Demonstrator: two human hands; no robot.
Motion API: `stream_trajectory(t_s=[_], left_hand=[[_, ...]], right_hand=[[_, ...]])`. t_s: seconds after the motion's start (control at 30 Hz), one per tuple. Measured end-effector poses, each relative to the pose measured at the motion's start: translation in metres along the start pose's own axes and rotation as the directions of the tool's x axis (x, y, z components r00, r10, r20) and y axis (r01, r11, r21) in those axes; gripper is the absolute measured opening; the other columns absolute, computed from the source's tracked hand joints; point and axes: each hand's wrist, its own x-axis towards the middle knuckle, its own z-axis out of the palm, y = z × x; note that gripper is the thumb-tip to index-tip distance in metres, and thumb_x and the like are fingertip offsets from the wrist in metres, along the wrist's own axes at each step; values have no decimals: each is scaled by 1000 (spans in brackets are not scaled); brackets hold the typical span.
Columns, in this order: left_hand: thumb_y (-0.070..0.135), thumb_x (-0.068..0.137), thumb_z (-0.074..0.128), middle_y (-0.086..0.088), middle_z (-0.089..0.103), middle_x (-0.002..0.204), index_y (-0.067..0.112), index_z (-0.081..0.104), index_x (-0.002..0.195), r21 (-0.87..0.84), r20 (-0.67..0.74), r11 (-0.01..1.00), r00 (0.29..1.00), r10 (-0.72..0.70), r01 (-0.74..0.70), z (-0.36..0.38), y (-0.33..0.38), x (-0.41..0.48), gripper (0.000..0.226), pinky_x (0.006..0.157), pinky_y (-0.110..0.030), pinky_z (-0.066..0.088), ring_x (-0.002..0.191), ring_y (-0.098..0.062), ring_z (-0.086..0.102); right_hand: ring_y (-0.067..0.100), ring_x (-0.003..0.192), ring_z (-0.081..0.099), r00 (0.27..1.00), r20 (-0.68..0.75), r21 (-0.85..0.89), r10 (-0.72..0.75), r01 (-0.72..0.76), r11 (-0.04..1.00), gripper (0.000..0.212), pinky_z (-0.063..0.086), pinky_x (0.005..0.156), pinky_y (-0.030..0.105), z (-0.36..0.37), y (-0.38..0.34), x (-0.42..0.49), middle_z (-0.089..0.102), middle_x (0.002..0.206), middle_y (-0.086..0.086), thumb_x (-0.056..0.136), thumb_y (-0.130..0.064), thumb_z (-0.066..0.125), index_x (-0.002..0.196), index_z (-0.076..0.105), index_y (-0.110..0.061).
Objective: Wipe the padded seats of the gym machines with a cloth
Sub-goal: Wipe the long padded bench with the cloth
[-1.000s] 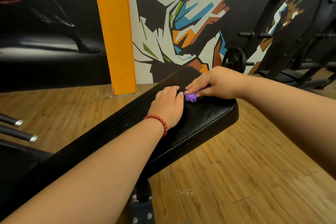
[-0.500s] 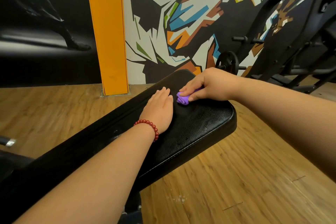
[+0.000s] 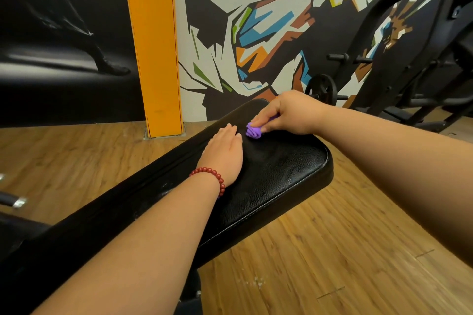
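A long black padded bench seat [image 3: 281, 176] runs from the lower left to the middle of the view. My right hand [image 3: 286, 114] grips a small bunched purple cloth [image 3: 254, 132] and holds it down on the far part of the pad. My left hand [image 3: 225, 151], with a red bead bracelet at the wrist, lies flat on the pad just left of the cloth, fingers straight. Most of the cloth is hidden under my right fingers.
A wood floor [image 3: 332, 263] surrounds the bench. An orange pillar [image 3: 153, 46] stands against the painted wall behind. A black weight machine [image 3: 409, 71] with a plate [image 3: 321, 88] fills the right rear. Chrome-tipped bar ends [image 3: 15, 201] stick in from the left edge.
My left hand's curled fingers have straightened and now lie flat on the pad. My right hand stays on the purple cloth at the far end of the pad. The view shifted slightly.
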Motion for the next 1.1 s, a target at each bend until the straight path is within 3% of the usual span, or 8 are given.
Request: stream_trajectory(t_s=[0.1, 0.3, 0.57, 0.77, 0.97, 1.1], left_hand=[[28, 107, 17, 2, 13, 162, 18, 20, 153, -65, -13, 998, 1000, -15, 14, -1, 2, -2, 48, 120, -31, 7, 148, -12, 8], [27, 107, 17, 2, 13, 162, 18, 19, 154, -75, -2, 997, 1000, -10, 10, -2, 3, -3, 48, 119, -31, 7, 149, -13, 7], [29, 107, 17, 3, 13, 162, 19, 18, 154, -98, 6, 995, 1000, -13, 13, -3, 2, -2, 48, 119, -31, 6, 148, -11, 7], [31, 107, 17, 5, 12, 162, 20, 19, 154, -136, 10, 991, 1000, -6, 7, -3, 1, -4, 48, 119, -31, 5, 148, -11, 5], [32, 106, 17, 6, 10, 162, 21, 17, 154, -139, 16, 990, 1000, -4, 6, -4, 1, -3, 49, 118, -30, 3, 148, -10, 4], [31, 106, 17, 3, 9, 162, 19, 15, 154, -84, 31, 996, 999, 9, -6, -3, -1, 0, 49, 119, -30, 3, 149, -12, 3]], right_hand=[[9, 111, 59, 1000, -20, 12, 20, -20, 1000, 30, 39, 96, 18, 1, 2, 6, 67, 119, -8, 87, -18, 70, 116, 70, -24], [-2, 107, 60, 995, 85, 73, -59, 52, 996, 28, 41, 99, 14, -3, 8, -15, 67, 111, -20, 84, -19, 72, 107, 71, -35], [8, 110, 58, 1000, 9, 4, 6, -7, 1000, 30, 40, 96, 19, 0, 5, 15, 67, 118, -10, 87, -19, 70, 115, 70, -27], [-5, 100, 55, 992, 104, -20, -70, 72, 997, 31, 39, 81, 3, -3, 8, -7, 61, 108, -25, 88, -22, 68, 114, 67, -38], [6, 105, 50, 998, 59, -154, -18, 27, 988, 35, 38, 90, 21, -1, 1, 28, 61, 120, -9, 92, -23, 62, 125, 63, -33], [2, 101, 54, 997, 72, -91, -37, 43, 995, 32, 41, 93, 20, -1, 5, 18, 64, 120, -12, 89, -22, 67, 118, 67, -34]])
